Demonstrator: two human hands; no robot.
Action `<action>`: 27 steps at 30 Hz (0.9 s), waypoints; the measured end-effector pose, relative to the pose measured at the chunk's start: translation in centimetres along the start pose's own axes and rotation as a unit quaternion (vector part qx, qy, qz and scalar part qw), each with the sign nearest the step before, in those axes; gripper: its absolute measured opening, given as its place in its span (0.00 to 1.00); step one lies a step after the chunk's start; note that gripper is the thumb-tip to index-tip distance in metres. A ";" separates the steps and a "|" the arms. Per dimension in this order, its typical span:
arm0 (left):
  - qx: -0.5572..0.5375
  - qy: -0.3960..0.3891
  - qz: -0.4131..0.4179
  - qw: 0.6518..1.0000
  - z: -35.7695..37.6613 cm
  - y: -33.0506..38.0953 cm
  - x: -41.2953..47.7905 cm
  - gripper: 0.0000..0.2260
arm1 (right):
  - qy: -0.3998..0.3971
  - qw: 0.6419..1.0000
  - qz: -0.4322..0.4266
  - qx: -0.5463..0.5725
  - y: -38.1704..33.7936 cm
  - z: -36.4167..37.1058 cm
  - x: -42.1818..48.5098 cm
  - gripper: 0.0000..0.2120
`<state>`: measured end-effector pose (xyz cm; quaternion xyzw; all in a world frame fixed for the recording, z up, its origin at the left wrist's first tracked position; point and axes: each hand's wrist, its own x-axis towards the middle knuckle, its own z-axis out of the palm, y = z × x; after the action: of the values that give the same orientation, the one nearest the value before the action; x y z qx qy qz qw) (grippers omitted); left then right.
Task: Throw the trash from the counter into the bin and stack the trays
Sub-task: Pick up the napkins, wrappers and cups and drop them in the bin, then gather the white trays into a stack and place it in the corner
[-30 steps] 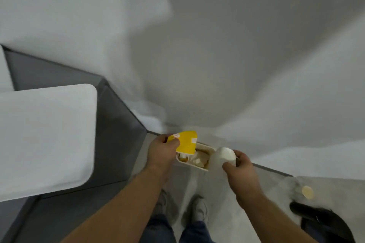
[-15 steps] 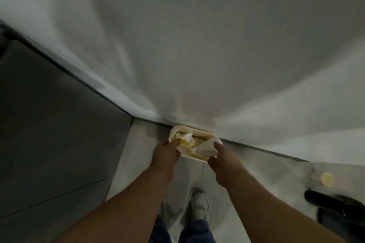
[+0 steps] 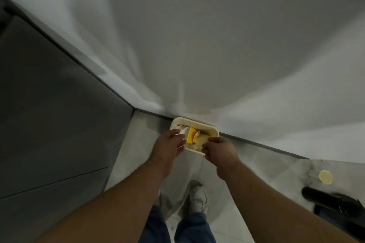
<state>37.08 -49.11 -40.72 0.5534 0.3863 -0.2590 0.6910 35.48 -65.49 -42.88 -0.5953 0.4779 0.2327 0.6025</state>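
A small cream bin (image 3: 214,131) stands on the floor against the white wall. Inside it lie a yellow wrapper (image 3: 191,135) and crumpled white trash (image 3: 202,140). My left hand (image 3: 167,148) hovers over the bin's left rim, thumb and fingers pinching a scrap of white paper (image 3: 181,130). My right hand (image 3: 219,152) is at the near right rim, its fingers loosely bent and nothing visible in them. No trays or counter are in view.
A dark grey cabinet front (image 3: 49,114) fills the left side. On the pale floor to the right lie a round cream lid (image 3: 325,177) and a black object (image 3: 333,203). My shoe (image 3: 198,199) is just behind the bin.
The yellow wrapper left my left hand and the white cup left my right; both now lie in the bin. My view swung right, so the white tray on the left dropped out of sight.
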 end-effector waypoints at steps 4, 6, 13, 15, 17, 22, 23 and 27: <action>0.107 0.021 0.085 0.990 -0.2 2.8 -3.6 0.07 | -0.004 0.994 -0.079 -0.071 -3.2 0.6 -3.4 0.06; 0.134 0.037 0.123 0.983 -0.6 5.0 -6.2 0.07 | -0.014 0.989 -0.119 -0.091 -5.3 0.9 -6.1 0.06; 0.132 0.088 0.231 0.960 -4.5 14.7 -20.0 0.05 | -0.101 0.952 -0.255 -0.134 -14.0 2.6 -21.0 0.07; 0.126 0.101 0.265 0.951 -6.4 16.8 -24.7 0.04 | -0.137 0.937 -0.288 -0.141 -15.8 3.5 -25.7 0.07; 0.135 0.130 0.296 0.936 -8.3 18.5 -29.0 0.03 | -0.171 0.919 -0.321 -0.153 -17.1 4.6 -30.1 0.05; 0.082 0.214 0.320 0.919 -14.4 19.6 -37.2 0.04 | -0.244 0.857 -0.411 -0.193 -18.9 8.3 -39.3 0.05; 0.061 0.229 0.318 0.918 -15.8 19.3 -38.4 0.04 | -0.257 0.841 -0.432 -0.200 -19.0 9.2 -40.7 0.05; -0.009 0.275 0.310 0.910 -21.6 17.2 -42.0 0.04 | -0.303 0.786 -0.486 -0.235 -18.3 12.9 -45.5 0.04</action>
<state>21.40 -26.83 1.52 0.6887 0.3723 0.1340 0.6076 35.13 -43.63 2.87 -0.7712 -0.1508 0.1827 0.5908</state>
